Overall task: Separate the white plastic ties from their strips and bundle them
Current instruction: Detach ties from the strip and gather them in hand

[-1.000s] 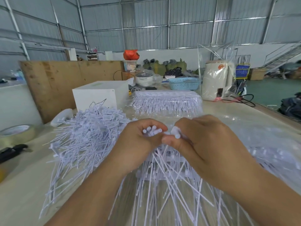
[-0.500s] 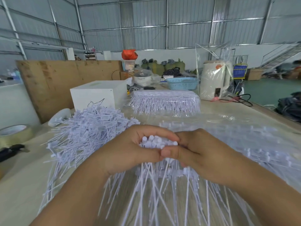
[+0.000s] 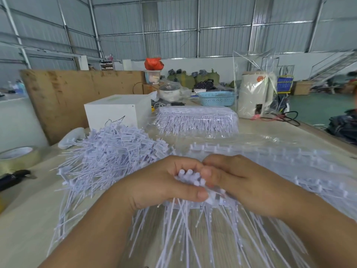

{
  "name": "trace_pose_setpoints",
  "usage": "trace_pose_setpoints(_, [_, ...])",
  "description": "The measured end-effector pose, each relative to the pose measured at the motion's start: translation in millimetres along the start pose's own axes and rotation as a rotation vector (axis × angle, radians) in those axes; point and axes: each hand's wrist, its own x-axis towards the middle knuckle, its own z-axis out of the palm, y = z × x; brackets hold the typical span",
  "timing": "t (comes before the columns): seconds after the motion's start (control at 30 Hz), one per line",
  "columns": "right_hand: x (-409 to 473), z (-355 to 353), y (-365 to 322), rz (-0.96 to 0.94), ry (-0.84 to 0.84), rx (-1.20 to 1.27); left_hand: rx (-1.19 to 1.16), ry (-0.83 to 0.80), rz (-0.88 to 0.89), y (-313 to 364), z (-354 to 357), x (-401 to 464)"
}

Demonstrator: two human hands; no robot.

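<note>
Here, bagged ties [image 3: 197,120] (clear wrap), hands [image 3: 162,182] gripping bundle [image 3: 190,177]

Interior of a metal-framed shed: corrugated grey wall panels [image 3: 173,26] on steel posts, with a low white wall [image 3: 212,63] beneath. A pale bench [image 3: 23,219] fills the foreground; a plywood sheet [image 3: 77,93] leans upright at its left rear. A green floor [image 3: 316,109] and a metal staircase [image 3: 336,64] lie at right. Lighting is even and diffuse.
</note>
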Motion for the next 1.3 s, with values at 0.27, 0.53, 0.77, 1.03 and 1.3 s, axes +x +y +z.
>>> trace_pose_setpoints(0.27, [-3.4,-10.3,0.0,0.044,0.001,-0.064,-0.437,0.02,0.096,-5.4,-21.1,-6.9])
trace_pose_setpoints(0.53, [-2.0,-7.2,-2.8,0.026,0.078,0.003,0.056,0.29,0.127,-6.5,-15.2,0.5])
trace_pose_setpoints(0.77, [1.0,-2.7,0.5,0.018,0.139,-0.052,0.114,0.389,0.234,-5.6,-6.4,5.9])
trace_pose_setpoints(1.03, [1.0,1.5,-0.8,-0.026,0.239,-0.04,0.14,0.469,0.25,-4.9,-1.1,8.1])
trace_pose_setpoints(1.3, [8.1,24.3,-7.2,-0.044,0.541,0.043,0.152,0.796,0.325,-2.6,21.5,21.6])
